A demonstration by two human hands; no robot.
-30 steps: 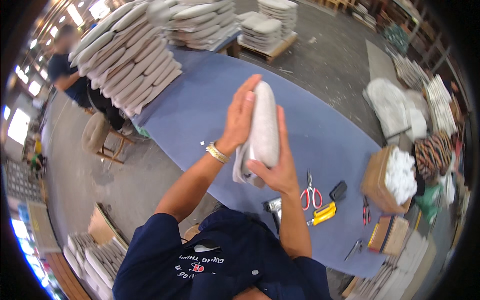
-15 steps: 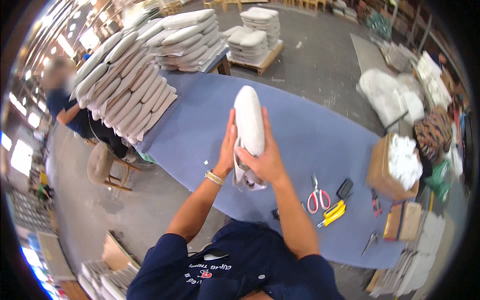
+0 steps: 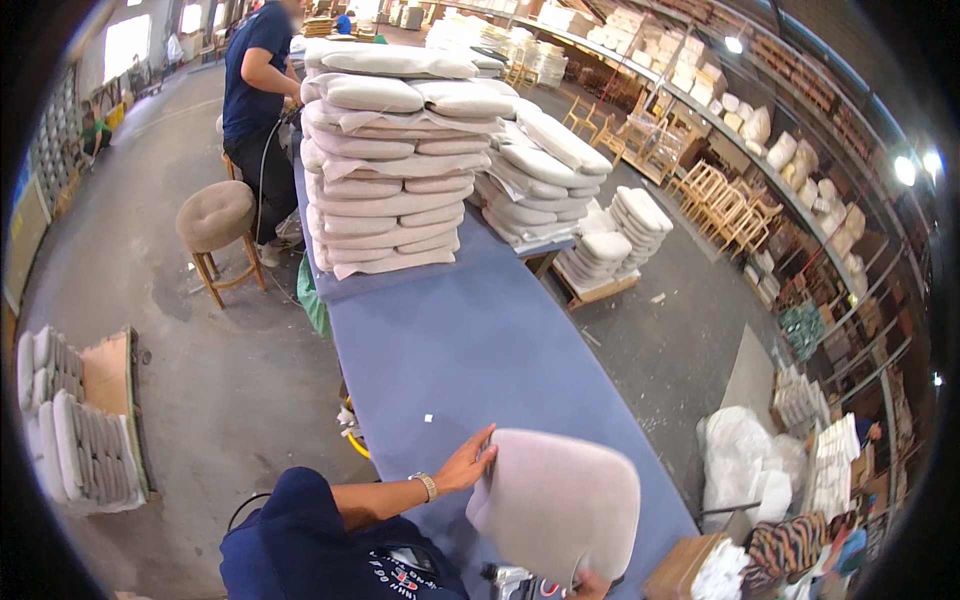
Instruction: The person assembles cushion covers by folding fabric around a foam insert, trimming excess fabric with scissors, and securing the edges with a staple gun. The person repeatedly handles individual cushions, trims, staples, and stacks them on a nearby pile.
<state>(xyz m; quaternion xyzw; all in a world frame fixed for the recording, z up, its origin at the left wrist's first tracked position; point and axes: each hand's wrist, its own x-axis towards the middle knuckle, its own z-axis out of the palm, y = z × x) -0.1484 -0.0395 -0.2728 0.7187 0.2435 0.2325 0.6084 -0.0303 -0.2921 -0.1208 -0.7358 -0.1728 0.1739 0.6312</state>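
A padded seat cushion [image 3: 560,500] covered in pale beige fabric is held up, tilted, over the near end of the long blue table [image 3: 470,340]. My left hand [image 3: 467,463] presses flat against the cushion's left edge, fingers spread, a watch on the wrist. My right hand [image 3: 588,585] shows only as fingertips under the cushion's lower edge, gripping it from below. Most of that hand is hidden behind the cushion.
Tall stacks of finished cushions [image 3: 385,160] fill the table's far end, with more cushions on a pallet [image 3: 610,245]. A person in dark blue [image 3: 255,110] stands beside a round stool [image 3: 215,225]. Cushions in a box [image 3: 80,420] are on the floor at left; white bags [image 3: 745,465] at right.
The view has lifted from looking down at the table to looking along it. The cushion, held edge-up between both palms before, is now turned broad face toward me and lower.
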